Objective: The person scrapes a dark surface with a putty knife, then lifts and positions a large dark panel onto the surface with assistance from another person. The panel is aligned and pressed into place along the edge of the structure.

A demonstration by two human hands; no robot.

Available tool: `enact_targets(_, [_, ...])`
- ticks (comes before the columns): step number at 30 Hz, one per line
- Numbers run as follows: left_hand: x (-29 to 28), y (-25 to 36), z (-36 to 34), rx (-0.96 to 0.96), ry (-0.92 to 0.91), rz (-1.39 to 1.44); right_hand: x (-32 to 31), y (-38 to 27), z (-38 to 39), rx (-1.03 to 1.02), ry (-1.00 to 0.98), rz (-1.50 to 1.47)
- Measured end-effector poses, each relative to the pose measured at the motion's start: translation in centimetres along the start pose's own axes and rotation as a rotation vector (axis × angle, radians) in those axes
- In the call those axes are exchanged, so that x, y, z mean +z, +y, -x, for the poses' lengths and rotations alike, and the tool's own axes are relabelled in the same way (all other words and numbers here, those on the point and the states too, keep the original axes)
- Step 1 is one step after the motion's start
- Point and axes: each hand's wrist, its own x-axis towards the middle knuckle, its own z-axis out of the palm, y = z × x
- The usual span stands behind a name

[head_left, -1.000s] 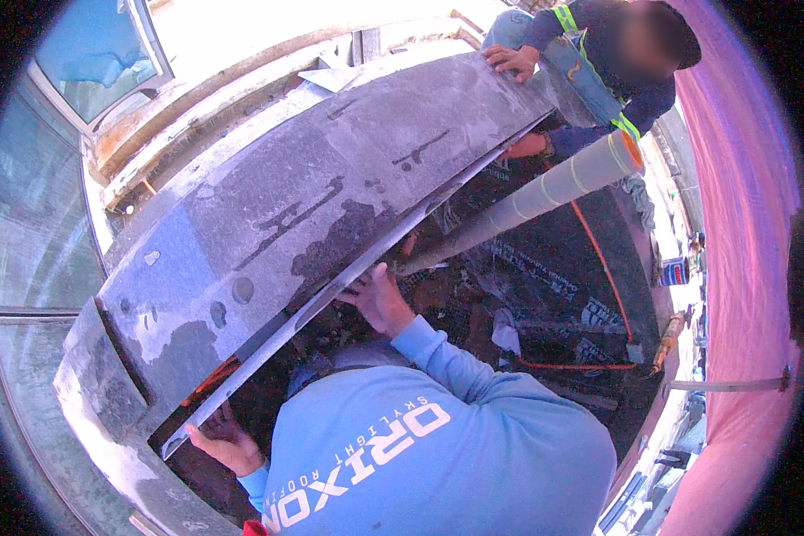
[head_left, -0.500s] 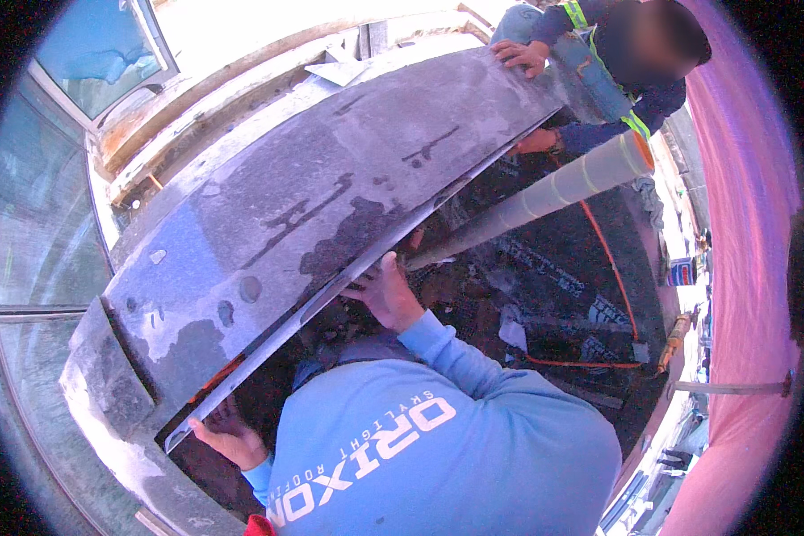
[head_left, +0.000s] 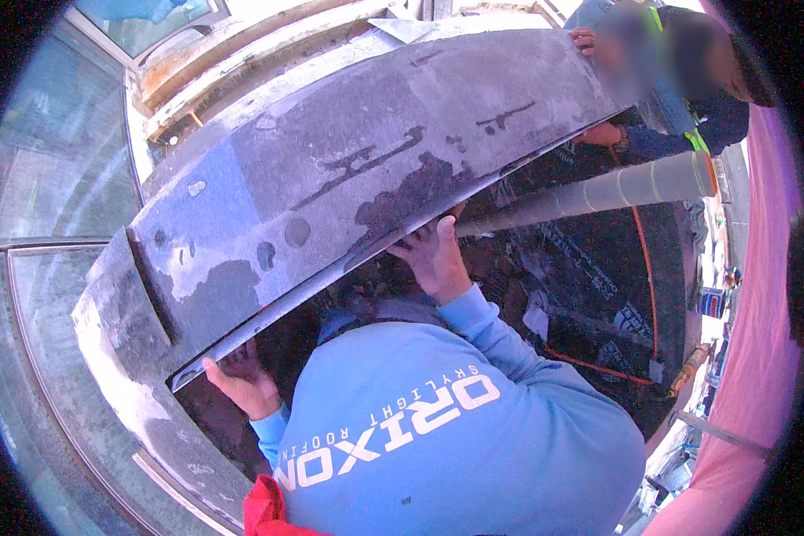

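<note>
A long, curved grey panel with dark stains and a bluish patch lies slantwise in front of me. At the panel's near left end, my left hand grips the lower edge, thumb outside and fingers underneath. Farther right along that edge, my right hand holds the panel from below, palm up; its fingertips are partly hidden under it. At the far right end leans a co-worker in dark sleeves with a yellow-green stripe. One of that person's hands is on the upper surface, the other under the edge.
A grey tube slants across the dark space beneath the panel. An orange cord runs over the dark sheeting. Framed glass stands at left, a pinkish surface at right. A blue can and loose items line the right side.
The view has shifted, so the panel and both my hands sit higher and farther right in the picture. My holds look the same. The co-worker's head is now lower, nearer the panel's end.
</note>
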Motion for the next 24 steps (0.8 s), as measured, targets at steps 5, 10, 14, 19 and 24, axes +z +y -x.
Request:
enact_targets(5, [1.5, 0.3, -0.2, -0.028, 0.086, 0.023, 0.7, -0.6, -0.6, 0.033, 0.039, -0.011])
enact_targets(10, [1.0, -0.3, -0.2, 0.053, 0.109, -0.104, 1.2, -0.9, -0.7, 0.04, 0.107, -0.08])
enact_targets(14, [0.5, 0.2, -0.7, -0.056, 0.078, 0.047, 1.8, -1.2, -0.7, 0.05, 0.124, -0.096])
enact_targets(19, [1.6, 0.5, -0.6, -0.034, 0.06, 0.038, 1.9, -1.6, -0.6, 0.067, 0.113, -0.086])
enact_targets(24, [1.6, 0.5, -0.6, -0.03, 0.091, 0.036, 2.3, -1.7, -0.8, 0.079, 0.148, -0.088])
